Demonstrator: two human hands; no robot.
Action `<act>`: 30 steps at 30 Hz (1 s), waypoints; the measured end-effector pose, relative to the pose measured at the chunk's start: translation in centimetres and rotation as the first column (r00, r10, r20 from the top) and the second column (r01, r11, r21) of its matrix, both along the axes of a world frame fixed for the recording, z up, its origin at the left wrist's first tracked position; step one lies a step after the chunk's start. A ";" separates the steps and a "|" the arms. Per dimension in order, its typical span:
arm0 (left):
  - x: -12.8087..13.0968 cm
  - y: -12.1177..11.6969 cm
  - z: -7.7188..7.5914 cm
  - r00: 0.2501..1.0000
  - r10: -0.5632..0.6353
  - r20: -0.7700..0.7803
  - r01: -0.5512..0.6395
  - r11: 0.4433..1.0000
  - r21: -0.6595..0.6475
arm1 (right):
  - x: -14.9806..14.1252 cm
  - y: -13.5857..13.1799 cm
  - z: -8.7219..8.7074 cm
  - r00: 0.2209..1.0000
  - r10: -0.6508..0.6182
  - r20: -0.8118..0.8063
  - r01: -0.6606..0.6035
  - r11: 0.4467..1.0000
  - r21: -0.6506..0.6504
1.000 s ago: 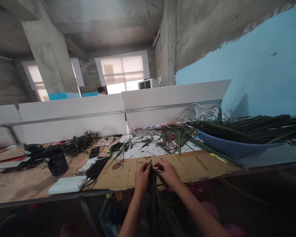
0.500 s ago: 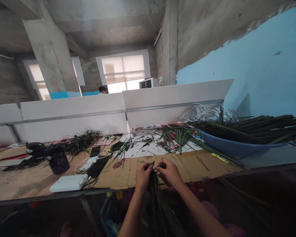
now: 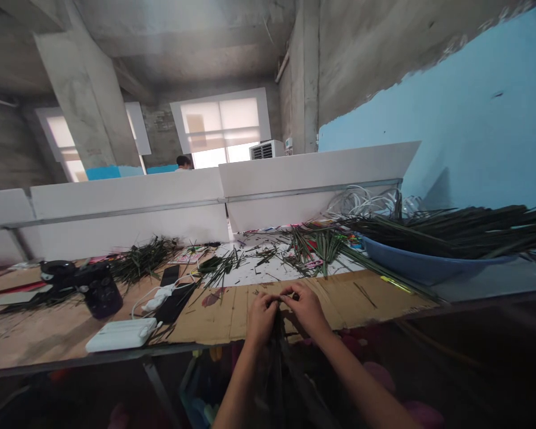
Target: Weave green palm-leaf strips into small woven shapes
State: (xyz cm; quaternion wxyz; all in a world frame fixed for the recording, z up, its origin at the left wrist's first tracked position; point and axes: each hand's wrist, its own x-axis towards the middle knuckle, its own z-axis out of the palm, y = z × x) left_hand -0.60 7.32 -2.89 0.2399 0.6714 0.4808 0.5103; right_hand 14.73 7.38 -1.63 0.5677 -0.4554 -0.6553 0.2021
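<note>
My left hand point(image 3: 262, 319) and my right hand point(image 3: 307, 308) meet above the front edge of a cardboard sheet point(image 3: 232, 313). Both are closed in a pinch, fingertips touching or nearly so, on dark green leaf strips point(image 3: 277, 339). The strips hang down from between the hands toward my lap, where they fade into shadow. What exactly lies between the fingertips is small and partly covered by the fingers.
A blue basin point(image 3: 424, 265) heaped with long dark leaves stands at right. Cut leaf piles point(image 3: 145, 262) lie at left and centre back. Nearer are a white power bank point(image 3: 120, 335), phones point(image 3: 174, 304) and a dark cup point(image 3: 100, 295). White partitions point(image 3: 129, 223) border the table; a person sits beyond.
My right fingertips have come in against the left ones, closing the small gap between them. The strip tip that stuck up above my left fingers no longer shows. The view has shifted slightly.
</note>
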 end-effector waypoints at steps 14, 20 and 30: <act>0.5 -0.4 0.8 0.998 0.021 -0.053 -0.018 0.999 0.044 | 0.2 1.0 -1.0 0.990 0.065 -0.125 -0.071 0.996 -0.047; 0.6 -0.2 0.6 0.999 0.001 -0.041 0.000 1.000 0.026 | 0.3 0.9 -1.1 0.990 0.061 -0.129 -0.071 0.995 -0.073; 0.6 0.2 -0.2 0.998 -0.006 0.055 0.009 0.999 -0.052 | 0.5 0.7 -1.2 0.991 0.060 -0.116 -0.074 0.989 -0.124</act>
